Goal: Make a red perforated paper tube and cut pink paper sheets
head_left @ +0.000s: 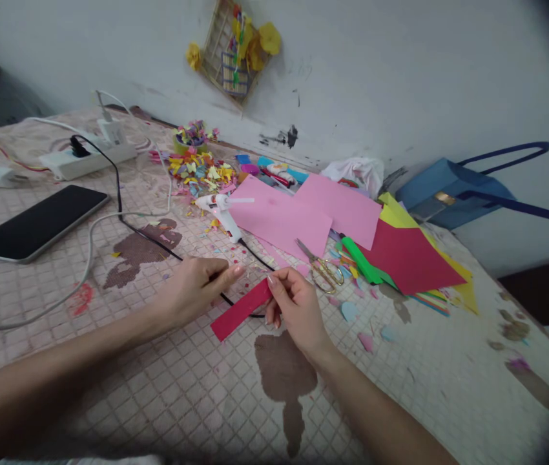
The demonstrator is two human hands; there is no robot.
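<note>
My right hand (298, 307) pinches the upper end of a red paper strip (240, 311) between thumb and fingers. The strip slants down to the left over the table. To its left is my left hand (201, 284), thumb pressed against curled fingers; whether anything small is in that pinch I cannot make out. It is apart from the strip. A white glue gun (228, 223) lies just beyond both hands, its black cord (258, 255) running under them. Gold-handled scissors (325, 272) rest on the table past my right hand.
Pink sheets (281, 216), red paper (410, 258) and a green cutter-like tool (359, 258) lie behind. Coloured scraps (201, 171) are heaped by the wall. At left are a black-screened tablet (37, 223), a power strip (95, 158) and a white cable (91, 245). A blue bag (453, 190) stands at right.
</note>
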